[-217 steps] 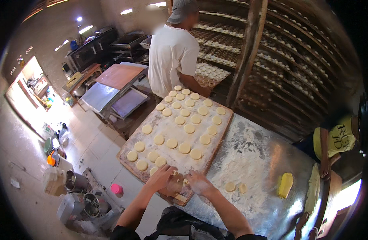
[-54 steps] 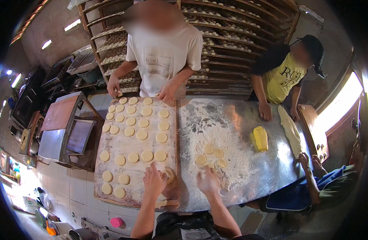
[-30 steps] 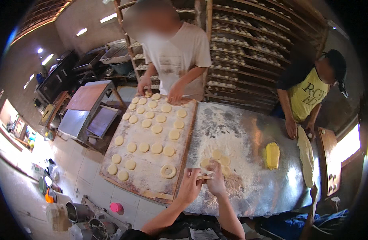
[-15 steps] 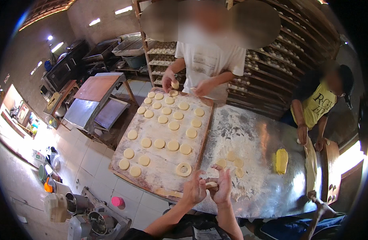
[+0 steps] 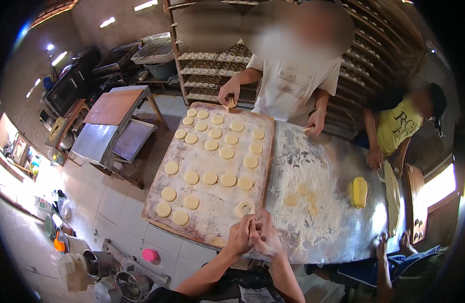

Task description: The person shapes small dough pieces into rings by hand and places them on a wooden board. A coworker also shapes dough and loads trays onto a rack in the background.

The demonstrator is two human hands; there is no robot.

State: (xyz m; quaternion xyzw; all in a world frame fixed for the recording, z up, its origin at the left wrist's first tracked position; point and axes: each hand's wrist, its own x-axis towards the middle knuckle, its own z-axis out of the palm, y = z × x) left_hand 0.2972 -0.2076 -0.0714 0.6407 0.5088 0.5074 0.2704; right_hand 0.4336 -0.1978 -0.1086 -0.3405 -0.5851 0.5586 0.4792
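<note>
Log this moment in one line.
Left hand, right hand: together, grip hidden | dough ring: on board, near hands | yellow block: on table

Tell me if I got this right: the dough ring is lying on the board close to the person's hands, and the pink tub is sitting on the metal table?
Not quite: the pink tub isn't on the metal table; the head view shows it on the floor. The dough ring does lie on the board, close to the left hand and right hand.
</note>
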